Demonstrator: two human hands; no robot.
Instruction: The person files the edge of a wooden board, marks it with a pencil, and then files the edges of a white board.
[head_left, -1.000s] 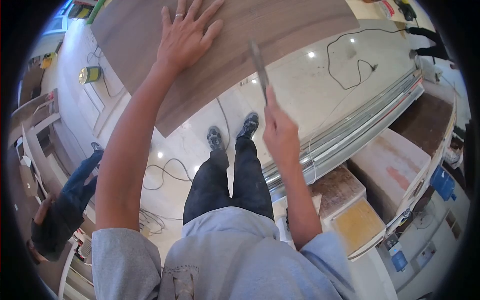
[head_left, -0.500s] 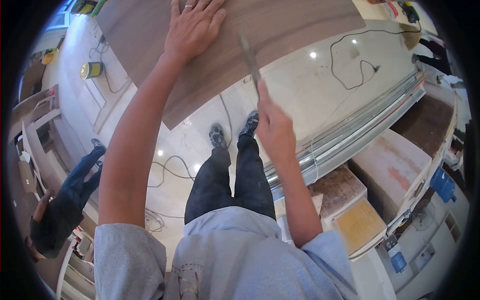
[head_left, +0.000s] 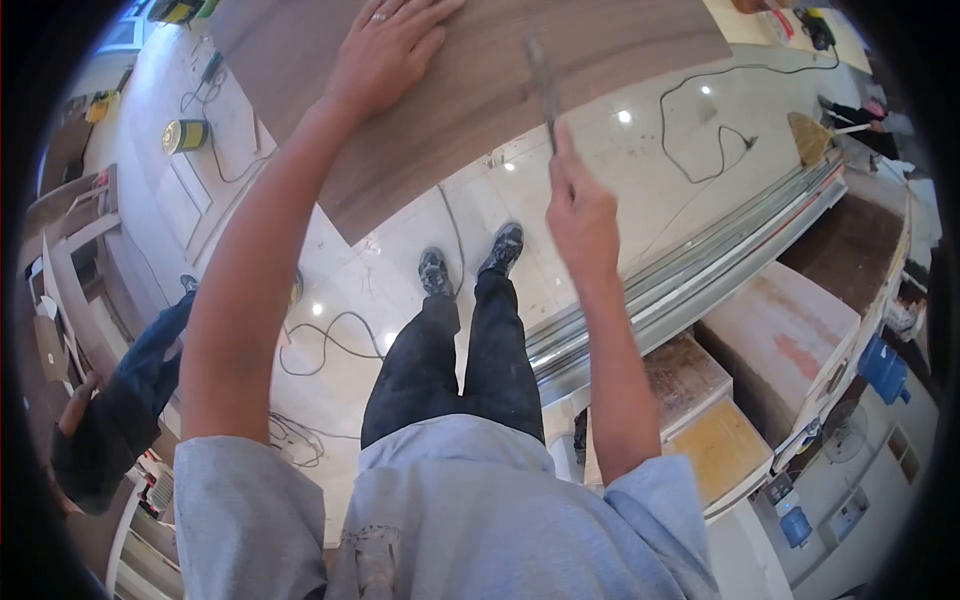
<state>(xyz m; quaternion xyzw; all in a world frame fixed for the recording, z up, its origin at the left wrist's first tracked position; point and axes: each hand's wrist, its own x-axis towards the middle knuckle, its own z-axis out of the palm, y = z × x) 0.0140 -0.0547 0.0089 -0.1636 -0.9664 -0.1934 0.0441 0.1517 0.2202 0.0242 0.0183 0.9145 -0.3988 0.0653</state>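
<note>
Near the top of the view lies a brown wood-grain board, its near edge facing me. My left hand rests flat on it, fingers stretched out, a ring on one of them. In my right hand is a long, narrow grey file, blurred by motion. The fist is wrapped round its near end, just outside the board's edge, and the blade reaches over the edge onto the board's surface.
Long metal profiles lie to the right beside wooden boxes. Cables trail over the tiled floor, and a yellow-labelled can stands at left. A person is at the far left; another person is at upper right.
My right hand has moved with the file to the right and a little upward along the board's edge. My left hand stays on the board. The person at left has shifted lower in view.
</note>
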